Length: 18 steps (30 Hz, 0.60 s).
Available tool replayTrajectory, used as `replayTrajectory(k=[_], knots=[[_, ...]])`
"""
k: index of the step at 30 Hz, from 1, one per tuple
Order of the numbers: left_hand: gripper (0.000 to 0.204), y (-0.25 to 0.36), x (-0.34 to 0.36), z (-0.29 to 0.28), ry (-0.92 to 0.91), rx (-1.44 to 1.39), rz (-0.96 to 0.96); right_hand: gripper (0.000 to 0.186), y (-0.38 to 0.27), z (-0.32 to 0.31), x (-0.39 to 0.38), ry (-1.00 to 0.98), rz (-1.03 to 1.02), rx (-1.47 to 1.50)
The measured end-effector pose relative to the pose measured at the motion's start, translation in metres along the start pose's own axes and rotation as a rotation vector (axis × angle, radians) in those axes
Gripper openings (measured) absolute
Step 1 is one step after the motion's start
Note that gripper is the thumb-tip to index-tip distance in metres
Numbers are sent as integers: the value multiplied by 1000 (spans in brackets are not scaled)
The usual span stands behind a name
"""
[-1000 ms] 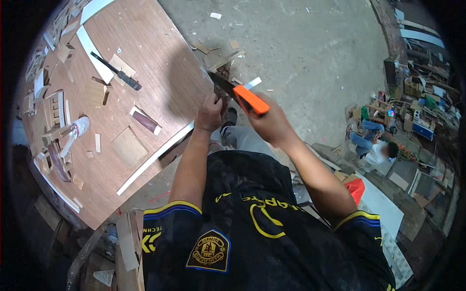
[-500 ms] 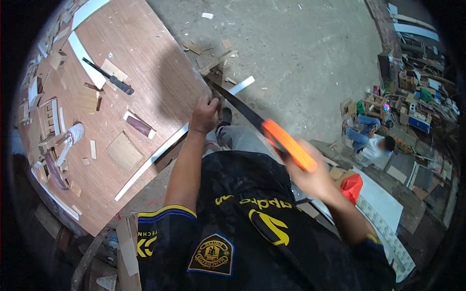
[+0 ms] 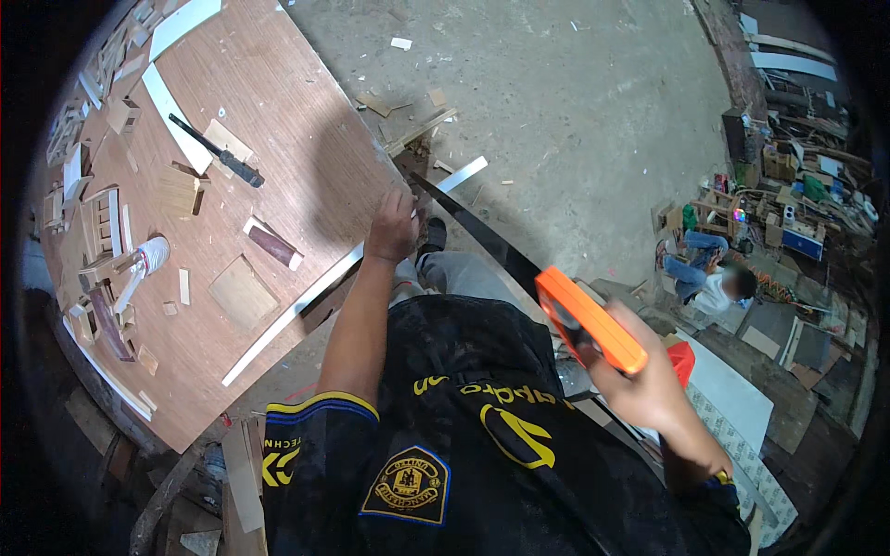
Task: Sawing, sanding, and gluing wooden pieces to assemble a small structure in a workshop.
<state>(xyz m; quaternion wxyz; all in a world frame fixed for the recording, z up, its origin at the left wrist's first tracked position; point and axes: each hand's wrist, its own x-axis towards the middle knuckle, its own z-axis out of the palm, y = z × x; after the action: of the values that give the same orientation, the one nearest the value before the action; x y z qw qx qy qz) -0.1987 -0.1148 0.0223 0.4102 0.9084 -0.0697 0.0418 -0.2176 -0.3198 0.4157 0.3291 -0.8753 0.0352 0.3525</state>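
My right hand (image 3: pixel 638 366) is wrapped round the orange handle of a hand saw (image 3: pixel 496 243). The dark blade slants up and left, its tip close to the table edge, just beyond my left hand. My left hand (image 3: pixel 394 225) is closed over a long white strip (image 3: pixel 306 301) at the edge of the brown wooden table (image 3: pixel 306 102). The strip's far end (image 3: pixel 468 172) juts past the table over the floor, crossing near the blade. My left fingertips are partly hidden, as is the place where blade and strip meet.
A dark-handled tool (image 3: pixel 243 170), a flat wooden square (image 3: pixel 243 290), a maroon piece (image 3: pixel 273 243) and a white roll (image 3: pixel 154 252) lie on the table. Offcuts (image 3: pixel 401 44) litter the concrete floor. Far right, a person (image 3: pixel 714 278) sits among wood scraps; a white board (image 3: pixel 732 380) lies nearer.
My right hand has drawn the saw back, down and to the right. My left hand stays on the strip, and the view has shifted slightly.
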Motion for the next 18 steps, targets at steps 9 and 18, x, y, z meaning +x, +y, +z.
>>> replayTrajectory(k=[9,18], knots=[[16,-1,6,2,-22,-8,18,22,71,90,132,203,-199,77],[15,-8,-4,6,-37,25,8,20,6,36,68,33,-89,-32]])
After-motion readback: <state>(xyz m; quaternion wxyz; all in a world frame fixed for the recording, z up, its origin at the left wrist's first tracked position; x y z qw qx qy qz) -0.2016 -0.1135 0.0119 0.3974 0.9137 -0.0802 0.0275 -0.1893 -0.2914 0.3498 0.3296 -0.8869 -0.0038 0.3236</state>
